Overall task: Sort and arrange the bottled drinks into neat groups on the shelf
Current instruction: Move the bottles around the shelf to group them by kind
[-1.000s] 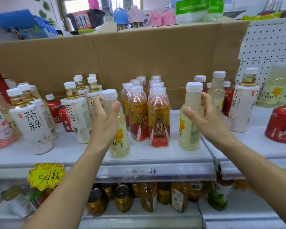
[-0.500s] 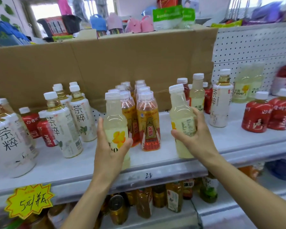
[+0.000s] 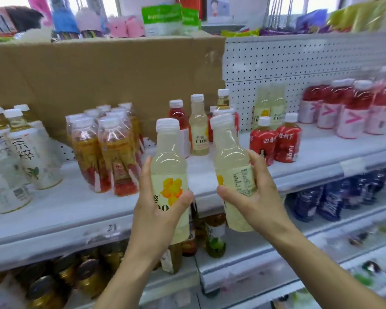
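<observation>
Person's got a pale yellow bottle in each hand, both held clear of the shelf [image 3: 60, 208], just in front of its edge. Left hand [image 3: 158, 210] is wrapped around the left bottle [image 3: 168, 166], low on its flower label, and that one's upright. Right hand [image 3: 254, 195] grips the right bottle [image 3: 230, 157] at its label, tilted a bit left. Orange bottles [image 3: 112, 152] stand on the shelf to the left, red bottles [image 3: 274, 141] to the right.

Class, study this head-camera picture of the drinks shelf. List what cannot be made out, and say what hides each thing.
1. Head view: left-hand bottle, lower label lettering covered by the thumb of the left hand.
2. Head view: right-hand bottle, label front turned away and partly under the grip of the right hand.
3. Head view: pink-labelled bottles, print smeared by blur.
4. Head view: white tea bottles, cut off by the left edge.
</observation>
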